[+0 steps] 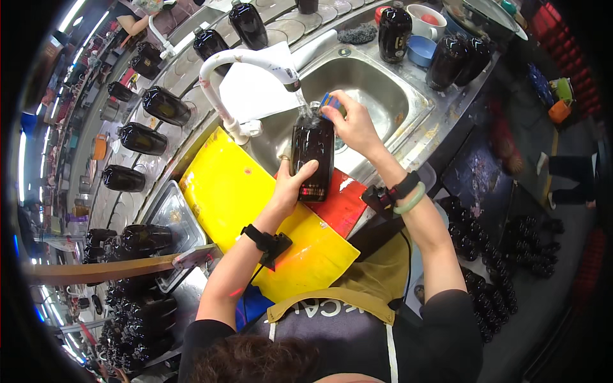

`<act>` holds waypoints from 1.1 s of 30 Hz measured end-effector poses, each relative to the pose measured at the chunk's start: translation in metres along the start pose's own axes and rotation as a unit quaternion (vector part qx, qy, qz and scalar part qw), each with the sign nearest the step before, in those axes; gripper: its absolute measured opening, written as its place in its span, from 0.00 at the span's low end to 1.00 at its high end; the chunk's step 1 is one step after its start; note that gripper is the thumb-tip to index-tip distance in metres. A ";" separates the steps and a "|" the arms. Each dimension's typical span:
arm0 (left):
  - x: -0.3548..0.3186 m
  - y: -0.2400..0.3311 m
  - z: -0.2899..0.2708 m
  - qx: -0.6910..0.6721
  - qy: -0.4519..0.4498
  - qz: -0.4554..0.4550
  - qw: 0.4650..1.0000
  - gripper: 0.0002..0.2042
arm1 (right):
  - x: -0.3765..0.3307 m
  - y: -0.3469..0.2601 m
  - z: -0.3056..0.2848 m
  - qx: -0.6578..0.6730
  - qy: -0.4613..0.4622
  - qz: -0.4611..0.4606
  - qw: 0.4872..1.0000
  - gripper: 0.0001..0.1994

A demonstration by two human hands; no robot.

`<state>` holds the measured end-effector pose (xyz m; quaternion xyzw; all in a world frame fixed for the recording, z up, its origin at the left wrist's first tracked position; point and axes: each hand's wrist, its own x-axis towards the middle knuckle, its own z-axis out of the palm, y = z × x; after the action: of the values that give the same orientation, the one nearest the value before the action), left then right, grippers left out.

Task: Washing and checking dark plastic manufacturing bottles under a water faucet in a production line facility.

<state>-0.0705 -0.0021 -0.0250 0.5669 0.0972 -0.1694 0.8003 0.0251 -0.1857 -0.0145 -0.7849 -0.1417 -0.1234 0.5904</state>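
My left hand (292,184) is wrapped round the lower part of a dark, glossy bottle (313,150), held upright over the near edge of the metal sink (408,92). At the bottle's neck, my right hand (355,126) pinches a small blue piece with an orange edge (328,102); its exact kind is unclear. Water from the white curved faucet (220,60) runs onto the bottle's top. Beneath the bottle lie a yellow sheet (233,185) and a red sheet (341,204) along the sink's front.
More dark bottles (143,138) stand on a slatted conveyor (287,29) at the left and back. Right of the sink are other bottles (394,35), a blue bowl (421,50) and a white mug (426,19). A metal tray (182,223) sits at left; several dark bottles crowd the lower right.
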 end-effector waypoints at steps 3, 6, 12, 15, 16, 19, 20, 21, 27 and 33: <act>0.002 0.001 0.000 -0.008 -0.006 -0.002 1.000 0.28 | -0.001 -0.006 -0.005 0.002 -0.033 -0.012 0.999 0.10; 0.001 0.003 0.003 -0.001 0.004 -0.006 1.000 0.28 | 0.000 -0.007 -0.002 -0.017 -0.001 0.003 1.000 0.10; 0.002 0.005 0.002 0.007 0.003 -0.026 1.000 0.29 | -0.001 -0.011 -0.005 0.030 -0.023 0.046 0.998 0.09; 0.006 -0.002 -0.003 0.016 0.011 -0.022 1.000 0.31 | 0.000 -0.009 -0.005 0.043 -0.037 0.036 0.998 0.09; 0.007 -0.003 -0.003 0.016 0.011 -0.022 1.000 0.31 | 0.001 -0.009 -0.006 0.045 -0.061 0.024 0.997 0.09; 0.006 -0.002 -0.002 0.016 0.012 -0.026 0.999 0.32 | 0.002 -0.011 -0.006 0.041 -0.061 0.031 0.997 0.08; 0.007 -0.003 -0.003 0.021 0.012 -0.018 1.000 0.32 | 0.003 -0.012 -0.005 0.042 -0.048 0.041 0.997 0.08; 0.007 -0.003 -0.003 0.026 0.012 -0.011 1.000 0.32 | 0.004 -0.011 -0.005 0.042 -0.049 0.041 0.997 0.08; 0.007 -0.004 0.001 0.032 0.018 -0.022 0.999 0.32 | 0.006 0.006 0.002 -0.080 0.045 -0.117 0.989 0.10; 0.010 0.006 -0.006 -0.032 0.016 -0.085 0.996 0.27 | -0.019 0.006 0.002 0.022 -0.020 0.000 1.000 0.09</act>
<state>-0.0584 0.0040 -0.0250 0.5337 0.1628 -0.2244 0.7989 0.0101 -0.1869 -0.0275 -0.7741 -0.1566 -0.1043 0.6045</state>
